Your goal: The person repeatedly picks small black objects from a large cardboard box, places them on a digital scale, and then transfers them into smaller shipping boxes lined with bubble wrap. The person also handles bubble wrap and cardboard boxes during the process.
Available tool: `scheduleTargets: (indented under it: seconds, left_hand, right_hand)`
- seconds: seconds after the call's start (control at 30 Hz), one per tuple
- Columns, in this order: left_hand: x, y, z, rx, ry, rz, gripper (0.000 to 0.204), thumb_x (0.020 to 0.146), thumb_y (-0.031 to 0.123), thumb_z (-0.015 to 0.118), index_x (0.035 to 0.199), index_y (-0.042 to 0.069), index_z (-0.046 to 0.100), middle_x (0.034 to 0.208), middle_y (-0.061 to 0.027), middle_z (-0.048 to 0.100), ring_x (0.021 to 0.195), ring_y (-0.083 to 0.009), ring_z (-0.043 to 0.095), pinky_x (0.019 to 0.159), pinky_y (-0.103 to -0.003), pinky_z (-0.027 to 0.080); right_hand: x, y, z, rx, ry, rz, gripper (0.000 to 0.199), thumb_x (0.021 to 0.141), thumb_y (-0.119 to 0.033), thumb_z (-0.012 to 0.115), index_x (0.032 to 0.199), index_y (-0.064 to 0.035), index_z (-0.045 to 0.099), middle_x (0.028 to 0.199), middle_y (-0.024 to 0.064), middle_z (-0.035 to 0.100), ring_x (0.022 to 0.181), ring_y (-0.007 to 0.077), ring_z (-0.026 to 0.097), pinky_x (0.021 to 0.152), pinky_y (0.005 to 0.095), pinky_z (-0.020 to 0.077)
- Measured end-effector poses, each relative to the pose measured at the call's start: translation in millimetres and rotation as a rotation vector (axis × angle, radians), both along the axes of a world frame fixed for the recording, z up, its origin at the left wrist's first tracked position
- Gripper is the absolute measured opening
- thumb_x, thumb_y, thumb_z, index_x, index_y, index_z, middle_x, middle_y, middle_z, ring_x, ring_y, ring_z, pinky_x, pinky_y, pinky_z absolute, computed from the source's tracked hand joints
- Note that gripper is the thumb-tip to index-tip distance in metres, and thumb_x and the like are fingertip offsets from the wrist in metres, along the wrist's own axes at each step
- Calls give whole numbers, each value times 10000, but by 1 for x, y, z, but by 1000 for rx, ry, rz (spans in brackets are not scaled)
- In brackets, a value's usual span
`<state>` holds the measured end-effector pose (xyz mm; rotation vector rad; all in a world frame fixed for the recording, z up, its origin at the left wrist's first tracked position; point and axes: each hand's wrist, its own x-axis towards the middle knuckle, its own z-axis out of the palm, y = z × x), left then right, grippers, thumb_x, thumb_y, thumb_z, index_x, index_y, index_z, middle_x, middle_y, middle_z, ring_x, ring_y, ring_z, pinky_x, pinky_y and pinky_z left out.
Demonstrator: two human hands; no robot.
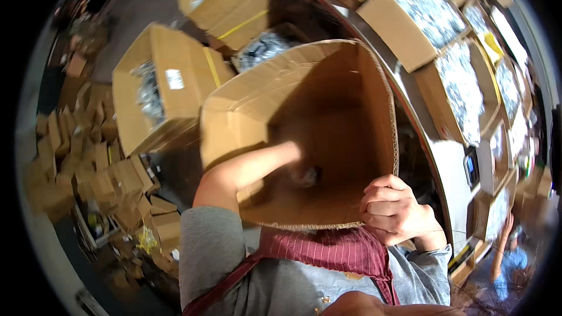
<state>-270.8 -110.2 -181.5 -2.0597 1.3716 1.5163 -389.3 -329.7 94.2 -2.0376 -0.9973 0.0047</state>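
Right hand point(393, 209) is curled shut over the near right rim of the open cardboard box point(345, 117); fingers wrap the corrugated edge, knuckles up. The box is tipped with its mouth toward the wearer and rests against the striped maroon apron point(333, 253) just below the grip.

Left hand point(301, 171) is deep inside the box, left of the right-hand grip and further in. It's motion-blurred, with a small dark item point(313, 174) at the fingertips. Can't tell if the hand is closed on it or open.

Further out past the box, up-left: an open carton point(170, 82) with shiny silver contents. Up-right of the grip: a row of open cartons point(433, 17) full of the same silvery stuff along a grey bench point(451, 164). Far left: a heap of small flat-packed cartons point(93, 169) on the floor. Low right: another person's arm point(502, 246), well apart from the grip.
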Motion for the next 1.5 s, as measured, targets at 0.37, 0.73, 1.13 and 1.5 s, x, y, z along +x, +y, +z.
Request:
scheduleTargets:
  seconds: [0.37,0.73,1.13,1.5]
  left_hand:
    - [-23,180,162,-1180,-186,1076,411,688,329,809,987,74,692,852,-113,693,792,-250,680,773,-363,548]
    - [-351,463,28,-1754,-39,2747,257,943,157,598,1145,-2,591,975,-78,674,907,-176,652,807,-329,527]
    - [-603,523,58,-1557,-1008,3513,166,776,108,663,912,15,668,848,-61,663,787,-162,629,724,-328,508]
    - [-514,585,16,-1724,69,3399,280,866,257,656,1052,59,727,1004,-74,700,927,-168,655,826,-339,506]
  right_hand:
    - [-23,149,5,-342,-101,274,175,583,-72,723,662,-72,567,723,54,562,800,256,604,616,364,532]
    - [-91,354,-131,-437,-77,572,186,578,-117,716,747,-70,653,788,116,645,826,298,633,672,412,540]
    - [-120,662,-130,-169,-243,799,250,589,-141,791,621,-50,560,729,107,585,787,322,590,685,438,486]
    - [-95,887,-40,349,-57,800,190,632,-48,815,761,-24,678,802,100,675,795,271,637,747,377,496]
